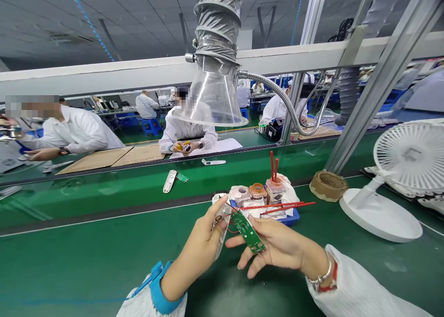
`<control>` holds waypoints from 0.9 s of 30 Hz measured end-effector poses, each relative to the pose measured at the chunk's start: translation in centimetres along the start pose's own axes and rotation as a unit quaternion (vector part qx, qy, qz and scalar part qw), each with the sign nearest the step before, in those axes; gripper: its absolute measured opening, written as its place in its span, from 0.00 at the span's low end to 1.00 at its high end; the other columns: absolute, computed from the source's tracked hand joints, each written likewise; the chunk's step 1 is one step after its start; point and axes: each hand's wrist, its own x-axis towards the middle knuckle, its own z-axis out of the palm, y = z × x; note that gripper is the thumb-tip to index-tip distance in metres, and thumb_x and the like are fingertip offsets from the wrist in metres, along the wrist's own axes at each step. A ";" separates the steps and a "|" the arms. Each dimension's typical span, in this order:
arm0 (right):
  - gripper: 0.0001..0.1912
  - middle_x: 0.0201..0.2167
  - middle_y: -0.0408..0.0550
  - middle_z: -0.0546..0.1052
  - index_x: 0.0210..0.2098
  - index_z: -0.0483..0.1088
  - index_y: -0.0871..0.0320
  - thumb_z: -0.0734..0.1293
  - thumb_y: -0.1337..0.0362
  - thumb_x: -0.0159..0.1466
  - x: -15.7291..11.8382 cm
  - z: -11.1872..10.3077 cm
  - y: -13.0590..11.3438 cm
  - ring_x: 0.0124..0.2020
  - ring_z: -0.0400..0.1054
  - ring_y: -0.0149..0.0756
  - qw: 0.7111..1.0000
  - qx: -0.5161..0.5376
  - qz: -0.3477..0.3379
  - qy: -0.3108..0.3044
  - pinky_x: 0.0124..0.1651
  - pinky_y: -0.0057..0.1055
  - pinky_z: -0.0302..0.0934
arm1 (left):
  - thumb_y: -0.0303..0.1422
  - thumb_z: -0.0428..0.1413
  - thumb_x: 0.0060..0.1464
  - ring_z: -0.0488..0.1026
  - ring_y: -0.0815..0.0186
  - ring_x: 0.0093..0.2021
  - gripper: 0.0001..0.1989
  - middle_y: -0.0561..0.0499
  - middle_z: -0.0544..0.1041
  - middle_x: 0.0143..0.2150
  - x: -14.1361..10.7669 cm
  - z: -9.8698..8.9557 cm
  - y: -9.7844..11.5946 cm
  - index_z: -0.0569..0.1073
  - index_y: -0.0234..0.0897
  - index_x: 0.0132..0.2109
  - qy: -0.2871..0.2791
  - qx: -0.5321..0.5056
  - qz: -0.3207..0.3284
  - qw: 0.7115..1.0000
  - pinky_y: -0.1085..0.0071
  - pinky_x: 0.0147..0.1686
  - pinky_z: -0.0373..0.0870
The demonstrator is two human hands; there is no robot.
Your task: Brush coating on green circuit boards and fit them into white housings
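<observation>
L grip (196, 247) clamped on white plastic housing (220, 215); R grip (279, 245) pinches green PCB (247, 232) between thumb & fingers, other fingers spread. Both held above green bench (86, 266), blue tray (289, 219) just beyond. Thin wires (229, 229) link PCB to housing. Best: hold PCB by edges, keep wires slack.

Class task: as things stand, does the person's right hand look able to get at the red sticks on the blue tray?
Likely yes. The red sticks on the blue tray lie just beyond the right hand, with only the green circuit board between; its fingers touch the board, so the board would probably need setting down first.
</observation>
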 end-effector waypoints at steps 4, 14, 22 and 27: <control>0.21 0.41 0.58 0.74 0.47 0.65 0.64 0.62 0.53 0.65 0.2 -0.6 -0.3 0.28 0.72 0.30 0.998 -0.029 -0.054 -0.007 0.31 0.25 0.68 | 0.33 0.51 0.56 0.71 0.60 0.42 0.23 0.50 0.76 0.47 0.7 -0.9 0.4 0.64 0.48 0.59 0.003 0.100 -0.008 0.995 0.70 0.43 0.63; 0.21 0.27 0.48 0.75 0.43 0.68 0.64 0.64 0.51 0.61 0.9 0.0 -0.4 0.22 0.70 0.27 0.988 -0.094 -0.115 0.041 0.25 0.22 0.64 | 0.34 0.53 0.54 0.72 0.59 0.45 0.24 0.48 0.74 0.48 0.1 -1.1 0.9 0.63 0.46 0.59 -0.059 -0.039 -0.069 0.995 0.68 0.44 0.65; 0.21 0.28 0.50 0.76 0.39 0.66 0.63 0.63 0.49 0.61 0.8 1.3 -0.5 0.17 0.66 0.25 0.962 -0.208 -0.133 0.114 0.16 0.17 0.51 | 0.30 0.53 0.52 0.71 0.63 0.32 0.23 0.51 0.76 0.36 0.9 -0.5 0.3 0.66 0.45 0.56 0.011 0.048 -0.060 0.997 0.72 0.33 0.64; 0.17 0.26 0.45 0.74 0.38 0.65 0.61 0.65 0.52 0.60 2.1 2.4 0.4 0.19 0.66 0.28 0.914 -0.299 -0.178 0.209 0.18 0.20 0.57 | 0.26 0.50 0.49 0.67 0.68 0.26 0.18 0.54 0.74 0.31 2.8 0.4 -0.9 0.71 0.43 0.47 0.052 0.071 -0.032 0.996 0.74 0.28 0.62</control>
